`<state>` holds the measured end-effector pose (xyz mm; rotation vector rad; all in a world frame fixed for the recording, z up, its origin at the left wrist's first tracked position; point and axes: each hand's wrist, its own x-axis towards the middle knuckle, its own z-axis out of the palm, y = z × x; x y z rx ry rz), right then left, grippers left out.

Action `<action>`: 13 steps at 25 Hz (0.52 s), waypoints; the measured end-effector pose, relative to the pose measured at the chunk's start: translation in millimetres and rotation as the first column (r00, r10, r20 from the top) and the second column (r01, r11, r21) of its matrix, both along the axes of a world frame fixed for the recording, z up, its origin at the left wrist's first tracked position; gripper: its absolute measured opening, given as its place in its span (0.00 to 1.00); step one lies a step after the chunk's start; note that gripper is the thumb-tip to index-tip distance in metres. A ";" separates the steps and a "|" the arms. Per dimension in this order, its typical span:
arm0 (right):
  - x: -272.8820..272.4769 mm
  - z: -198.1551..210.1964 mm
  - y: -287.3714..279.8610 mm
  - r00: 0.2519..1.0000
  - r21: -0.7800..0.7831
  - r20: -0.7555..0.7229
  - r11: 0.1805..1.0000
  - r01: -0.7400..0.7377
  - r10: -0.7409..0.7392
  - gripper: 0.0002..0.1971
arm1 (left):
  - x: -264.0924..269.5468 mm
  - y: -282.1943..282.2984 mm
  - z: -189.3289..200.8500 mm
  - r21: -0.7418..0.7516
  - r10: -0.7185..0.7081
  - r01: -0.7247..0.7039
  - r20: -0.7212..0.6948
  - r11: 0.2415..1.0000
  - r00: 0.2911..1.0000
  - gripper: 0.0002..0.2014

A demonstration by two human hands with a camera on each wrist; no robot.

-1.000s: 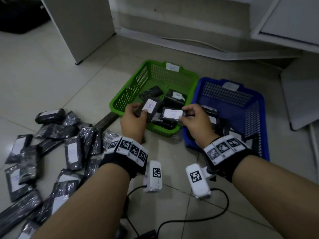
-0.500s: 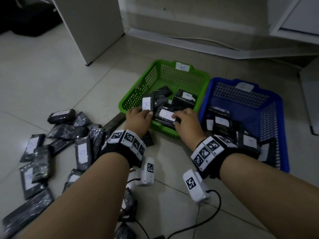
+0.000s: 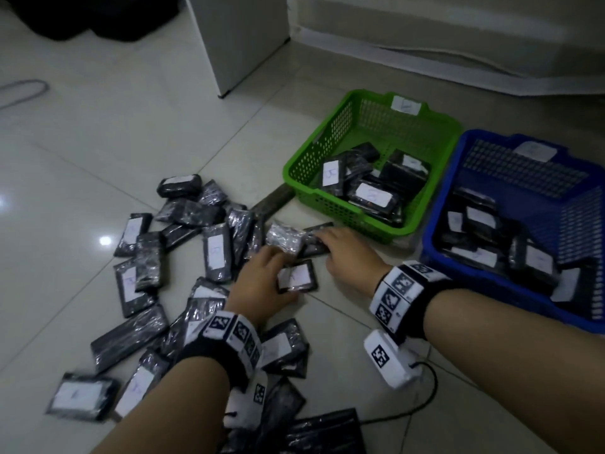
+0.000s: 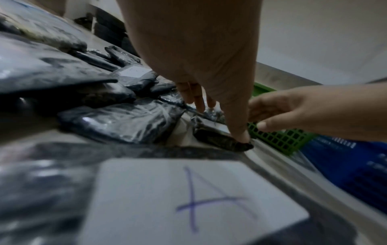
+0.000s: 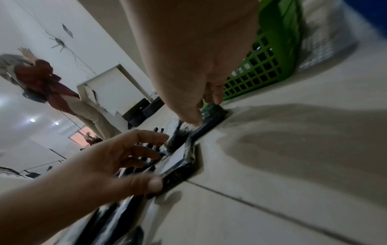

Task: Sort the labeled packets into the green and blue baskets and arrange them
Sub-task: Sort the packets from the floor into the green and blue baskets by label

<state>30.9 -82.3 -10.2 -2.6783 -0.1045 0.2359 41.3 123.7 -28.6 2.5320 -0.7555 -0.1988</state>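
Note:
Several black wrapped packets with white labels (image 3: 214,252) lie scattered on the tiled floor. My left hand (image 3: 266,273) reaches over a small labeled packet (image 3: 296,276); its thumb touches that packet's edge (image 4: 222,138) and the fingers stay spread. My right hand (image 3: 330,245) rests with straight fingers on a dark packet (image 3: 314,249) just in front of the green basket (image 3: 294,173). The green basket and the blue basket (image 3: 429,247) each hold several labeled packets. In the right wrist view, the right fingers touch the dark packet (image 5: 212,114), with the left hand (image 5: 134,155) below.
A packet marked A (image 4: 188,195) lies close under my left wrist. A white cabinet (image 3: 242,40) stands behind the pile, and a cable (image 3: 422,398) trails on the floor near my right wrist. A person in a red top (image 5: 48,82) stands across the room.
Both hands have left the green basket and come down to the floor pile on the left. The two packets they held now lie in the green basket.

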 end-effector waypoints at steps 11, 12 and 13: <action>-4.7 -5.0 -3.5 0.996 -0.146 -0.088 0.988 -0.047 0.034 0.15 | -12.1 8.1 9.6 0.105 -0.012 0.026 -0.130 0.994 0.991 0.28; -7.5 -0.2 -7.8 0.994 -0.036 -0.104 0.999 0.034 -0.037 0.12 | -8.6 9.7 11.5 -0.024 0.003 -0.010 -0.254 1.000 0.967 0.26; -9.1 3.9 -12.4 0.985 0.102 -0.123 0.986 0.135 -0.122 0.09 | -3.7 11.7 13.5 -0.138 0.009 -0.064 -0.368 0.988 0.930 0.24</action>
